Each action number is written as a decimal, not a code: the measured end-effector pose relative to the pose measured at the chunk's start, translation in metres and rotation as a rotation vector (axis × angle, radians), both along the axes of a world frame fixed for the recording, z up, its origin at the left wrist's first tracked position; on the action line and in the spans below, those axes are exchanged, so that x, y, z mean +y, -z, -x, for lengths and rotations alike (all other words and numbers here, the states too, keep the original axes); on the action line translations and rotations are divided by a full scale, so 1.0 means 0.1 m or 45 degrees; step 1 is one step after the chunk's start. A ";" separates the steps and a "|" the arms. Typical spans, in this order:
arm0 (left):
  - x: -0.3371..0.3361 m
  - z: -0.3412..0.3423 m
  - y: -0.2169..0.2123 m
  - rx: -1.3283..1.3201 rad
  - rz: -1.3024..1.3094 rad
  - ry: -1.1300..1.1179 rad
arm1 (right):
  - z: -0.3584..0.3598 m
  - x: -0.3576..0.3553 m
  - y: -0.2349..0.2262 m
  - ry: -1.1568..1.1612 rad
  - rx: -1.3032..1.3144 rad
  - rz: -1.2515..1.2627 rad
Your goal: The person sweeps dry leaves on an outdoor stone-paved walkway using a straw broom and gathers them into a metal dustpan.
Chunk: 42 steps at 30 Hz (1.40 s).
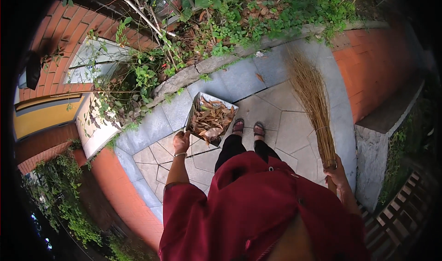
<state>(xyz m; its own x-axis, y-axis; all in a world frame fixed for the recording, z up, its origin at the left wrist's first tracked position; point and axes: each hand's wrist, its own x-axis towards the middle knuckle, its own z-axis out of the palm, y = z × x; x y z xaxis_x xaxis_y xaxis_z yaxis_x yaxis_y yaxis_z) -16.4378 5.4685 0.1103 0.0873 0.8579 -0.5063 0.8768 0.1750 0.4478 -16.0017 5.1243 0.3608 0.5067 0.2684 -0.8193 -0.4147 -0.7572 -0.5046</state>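
Note:
My left hand (181, 143) is closed on the near left edge of a metal dustpan (189, 108), a squarish tray with raised sides. Dry brown leaves (212, 118) fill the dustpan, which is in front of my feet and a little left. Whether it touches the paving I cannot tell. On the right, my right hand (337, 172) is wrapped round the handle end of a twig broom (317, 109). Its long brown bristles fan out away from me, over the pale paving, and their far tips look blurred.
A low stone kerb (214, 64) borders a planted bed (258, 17) ahead. Grey paving slabs (239, 79) run along it, with a few fallen leaves (260, 77). Right stands a concrete block (370, 160) beside red paving (368, 72); left is a brick wall (60, 31). My sandalled feet (259, 130) stand on the paving.

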 end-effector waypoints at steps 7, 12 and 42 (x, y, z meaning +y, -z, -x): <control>0.25 -0.76 0.40 -0.027 0.112 0.239 | 0.14 -0.18 0.55 -0.710 -0.117 0.476; 0.43 -1.08 0.58 0.058 0.165 0.355 | 0.56 -1.06 0.54 -0.316 0.128 -0.188; -1.66 1.16 -0.59 -0.111 -0.018 -0.804 | 0.04 0.52 -0.08 -1.011 0.106 0.141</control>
<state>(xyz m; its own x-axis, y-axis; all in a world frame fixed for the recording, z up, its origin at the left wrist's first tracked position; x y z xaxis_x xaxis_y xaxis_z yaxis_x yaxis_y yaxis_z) -16.5538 5.3023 0.1695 -0.3971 0.7640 -0.5085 0.5667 0.6399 0.5190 -16.0057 5.1764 0.3690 0.1351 0.4376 -0.8890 0.2354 -0.8857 -0.4002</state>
